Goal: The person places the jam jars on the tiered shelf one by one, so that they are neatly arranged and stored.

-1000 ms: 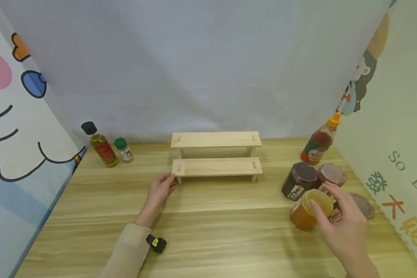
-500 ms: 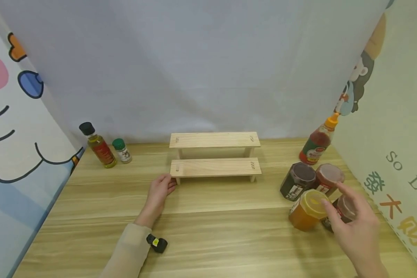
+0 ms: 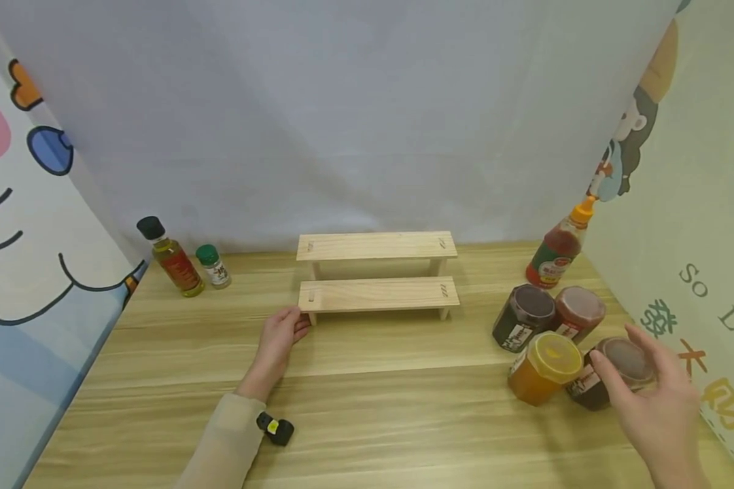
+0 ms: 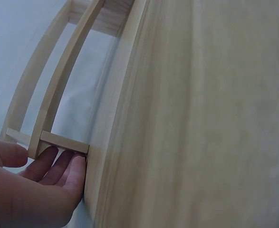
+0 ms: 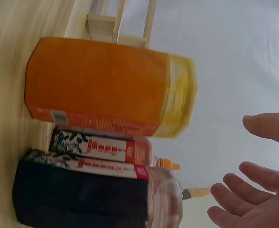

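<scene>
My left hand (image 3: 281,333) holds the left front end of the two-tier wooden shelf (image 3: 379,295). In the left wrist view its thumb lies by the board's end and its fingers (image 4: 58,168) curl beside the leg. My right hand (image 3: 660,401) hovers over a dark jar (image 3: 593,390), thumb and fingers spread and apart from the lid in the right wrist view. Left of that jar stands an orange jar with a yellow lid (image 3: 538,380). Behind them are another dark jar (image 3: 514,333) and a reddish jar (image 3: 578,312).
A red sauce bottle with an orange tip (image 3: 553,255) stands behind the jars. At the back left are an oil bottle with a black cap (image 3: 180,272) and a small green-capped shaker (image 3: 217,272). A pale curtain (image 3: 367,122) hangs behind the wooden table (image 3: 367,421).
My right hand has moved rightward, from beside the orange jar to above the near dark jar, which shows more plainly now. The left hand stays at the shelf's end.
</scene>
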`<state>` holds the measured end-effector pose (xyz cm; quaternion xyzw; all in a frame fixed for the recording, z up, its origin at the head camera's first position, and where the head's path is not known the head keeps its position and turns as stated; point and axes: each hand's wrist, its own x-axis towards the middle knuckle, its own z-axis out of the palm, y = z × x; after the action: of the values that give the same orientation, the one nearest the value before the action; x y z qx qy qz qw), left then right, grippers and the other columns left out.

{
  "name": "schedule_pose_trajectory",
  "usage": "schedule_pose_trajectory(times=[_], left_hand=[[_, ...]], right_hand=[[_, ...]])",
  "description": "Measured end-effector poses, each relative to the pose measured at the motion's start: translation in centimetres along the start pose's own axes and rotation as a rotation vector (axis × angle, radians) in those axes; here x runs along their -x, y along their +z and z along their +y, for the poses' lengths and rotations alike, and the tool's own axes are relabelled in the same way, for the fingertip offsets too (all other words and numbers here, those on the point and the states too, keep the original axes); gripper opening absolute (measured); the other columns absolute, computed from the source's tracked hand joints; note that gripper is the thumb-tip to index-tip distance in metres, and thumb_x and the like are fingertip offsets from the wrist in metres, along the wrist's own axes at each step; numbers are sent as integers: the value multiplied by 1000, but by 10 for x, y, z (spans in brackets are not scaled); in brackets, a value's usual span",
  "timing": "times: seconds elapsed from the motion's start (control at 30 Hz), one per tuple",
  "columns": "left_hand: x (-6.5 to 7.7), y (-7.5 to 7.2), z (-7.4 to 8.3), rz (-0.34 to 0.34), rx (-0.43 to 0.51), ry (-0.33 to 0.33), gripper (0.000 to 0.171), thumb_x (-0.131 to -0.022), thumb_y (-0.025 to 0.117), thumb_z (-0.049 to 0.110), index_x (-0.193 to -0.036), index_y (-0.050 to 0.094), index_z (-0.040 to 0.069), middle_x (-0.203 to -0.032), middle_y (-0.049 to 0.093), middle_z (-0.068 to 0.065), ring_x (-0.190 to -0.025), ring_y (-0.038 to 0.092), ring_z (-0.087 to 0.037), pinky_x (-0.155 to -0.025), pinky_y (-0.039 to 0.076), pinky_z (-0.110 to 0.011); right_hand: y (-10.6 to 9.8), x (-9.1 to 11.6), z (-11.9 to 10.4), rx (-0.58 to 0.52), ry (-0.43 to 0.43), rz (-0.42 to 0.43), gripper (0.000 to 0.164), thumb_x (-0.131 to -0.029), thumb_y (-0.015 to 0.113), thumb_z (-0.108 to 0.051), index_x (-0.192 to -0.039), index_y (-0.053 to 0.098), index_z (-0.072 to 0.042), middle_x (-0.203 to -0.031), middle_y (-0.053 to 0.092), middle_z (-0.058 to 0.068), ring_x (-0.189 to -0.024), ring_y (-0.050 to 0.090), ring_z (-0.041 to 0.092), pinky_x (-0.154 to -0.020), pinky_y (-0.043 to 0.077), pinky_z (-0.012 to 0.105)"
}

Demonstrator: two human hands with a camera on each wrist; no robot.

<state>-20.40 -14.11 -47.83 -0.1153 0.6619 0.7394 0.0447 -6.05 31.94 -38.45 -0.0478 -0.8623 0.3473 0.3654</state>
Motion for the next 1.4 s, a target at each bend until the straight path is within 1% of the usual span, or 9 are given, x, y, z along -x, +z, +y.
schedule_pose_trajectory(times=[0.1,0.27,0.5,0.8,1.1,1.17,1.23,1.33,1.4], left_hand=[[0,0,0,0,1,-1,41,-105,35,14,-132,42,-16,-126,49,-29,-114,50,-34,-99,43,-40],[0,0,0,-6,-1,1,41,-105,35,14,-132,41,-16,-127,49,-29,-115,49,-35,-100,43,-40],[0,0,0,-8,-2,0,40,-105,35,14,-132,43,-15,-126,49,-28,-114,49,-33,-99,43,-39],[0,-1,0,-14,-2,6,41,-105,34,14,-132,43,-15,-127,49,-28,-115,49,-33,-100,43,-39],[1,-2,-1,-19,4,11,42,-105,35,14,-133,42,-16,-128,48,-30,-116,48,-35,-101,42,-40],[1,-2,-1,-18,2,4,41,-105,35,14,-133,42,-15,-127,48,-29,-116,48,-34,-100,42,-40],[1,-2,0,-18,-3,-1,41,-105,34,14,-133,41,-15,-127,49,-28,-116,48,-34,-100,42,-39],[1,-1,1,-13,-9,-7,41,-105,34,14,-132,42,-15,-127,49,-27,-115,49,-32,-100,43,-38],[1,-1,1,-14,-10,-5,41,-105,34,14,-132,43,-15,-127,49,-28,-115,49,-32,-100,43,-38]], right_hand=[[-6,0,3,43,34,3,61,-73,81,1,-129,58,-2,-125,58,17,-123,46,17,-103,28,16],[-14,0,9,81,115,-30,64,-75,82,-6,-132,54,-2,-131,54,18,-126,43,35,-110,27,37],[-20,-1,18,108,223,-109,75,-74,84,-12,-139,48,-4,-141,46,12,-129,40,35,-111,24,29],[-23,1,35,152,279,-284,97,-75,84,-26,-148,27,0,-145,32,28,-129,31,49,-105,25,59],[-21,-1,59,92,374,-423,103,-80,80,-31,-150,13,2,-149,19,32,-129,24,54,-105,22,56],[-20,-1,65,64,397,-466,102,-81,78,-31,-151,10,1,-148,19,33,-130,23,52,-107,28,43],[-18,0,71,27,386,-483,98,-81,79,-28,-150,16,1,-146,31,28,-132,37,34,-101,39,27],[-14,3,79,-21,345,-475,88,-78,82,-22,-146,30,-2,-128,52,2,-112,49,-1,-78,41,4],[-12,4,84,-53,318,-455,81,-76,83,-18,-142,38,-4,-114,51,-13,-95,45,-15,-73,41,3]])
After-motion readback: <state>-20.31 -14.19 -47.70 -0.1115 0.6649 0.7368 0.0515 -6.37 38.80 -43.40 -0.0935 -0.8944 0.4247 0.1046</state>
